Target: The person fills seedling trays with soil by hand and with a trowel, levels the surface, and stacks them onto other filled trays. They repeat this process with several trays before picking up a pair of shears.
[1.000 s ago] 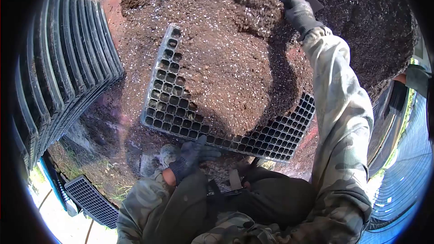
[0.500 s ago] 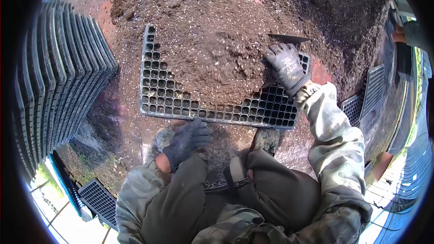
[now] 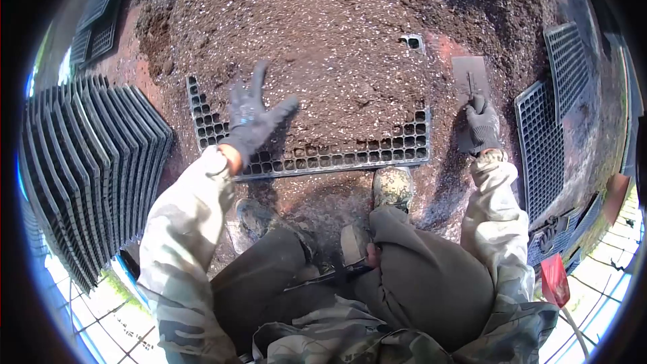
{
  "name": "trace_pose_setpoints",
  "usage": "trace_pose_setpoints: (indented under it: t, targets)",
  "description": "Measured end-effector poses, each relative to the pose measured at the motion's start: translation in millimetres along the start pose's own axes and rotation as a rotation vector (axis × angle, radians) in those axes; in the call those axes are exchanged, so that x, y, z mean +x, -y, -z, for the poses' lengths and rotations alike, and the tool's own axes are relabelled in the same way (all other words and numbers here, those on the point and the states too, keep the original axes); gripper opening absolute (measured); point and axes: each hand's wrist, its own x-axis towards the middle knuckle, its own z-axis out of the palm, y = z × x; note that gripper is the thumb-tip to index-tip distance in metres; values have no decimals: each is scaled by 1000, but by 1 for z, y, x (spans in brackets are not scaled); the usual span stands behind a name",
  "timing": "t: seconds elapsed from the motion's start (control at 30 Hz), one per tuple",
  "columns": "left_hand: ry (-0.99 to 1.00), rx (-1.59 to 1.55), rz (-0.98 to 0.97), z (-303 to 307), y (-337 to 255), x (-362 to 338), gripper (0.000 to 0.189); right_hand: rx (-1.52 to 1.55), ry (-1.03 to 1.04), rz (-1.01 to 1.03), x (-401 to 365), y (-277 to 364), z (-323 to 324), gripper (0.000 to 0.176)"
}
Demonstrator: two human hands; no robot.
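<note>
A black seedling tray lies flat before me, mostly covered by brown soil mix; bare cells show along its near edge and corners. Over the tray's left part is my left hand, gloved, fingers spread, holding nothing. My right hand, also gloved, is wrapped round the handle of a flat metal trowel, right of the tray. The trowel's blade lies on or just over the reddish surface.
A tall stack of black trays stands at the left. More trays lie at the right, near a red tool. Soil is heaped across the back. My boot is by the tray's near edge.
My left hand has risen from beside my knee to above the tray. The right hand has moved off the tray to the right with the trowel. Soil now covers more of the right-hand cells.
</note>
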Motion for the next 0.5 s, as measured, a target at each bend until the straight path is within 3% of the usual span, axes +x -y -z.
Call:
trace_pose_setpoints:
  t: [0.03,0.13,0.2,0.27,0.33,0.4,0.47,0.5]
  targets:
    - [-29,76,-33,-12,-28,5,103,118,-30,53,4,-12,-7,30]
    - [-13,193,-105,-28,-110,27,99,-71,-56,-107,1,2,-9,36]
    - [41,224,-145,-50,-150,41,96,-93,-37,-71,-4,5,-7,38]
    - [-170,353,-375,-85,-178,54,87,-124,-27,-4,2,1,-4,40]
    - [-166,361,-467,-97,-210,57,78,-82,-50,-85,4,-2,-11,42]
    - [-152,377,-533,-98,-223,48,70,-58,-40,-28,1,-3,-9,43]
    - [57,472,-666,-85,-225,33,55,-50,-90,-55,3,-6,-14,43]
    - [-46,437,-702,-89,-211,28,45,-54,-97,-32,0,-2,-11,44]
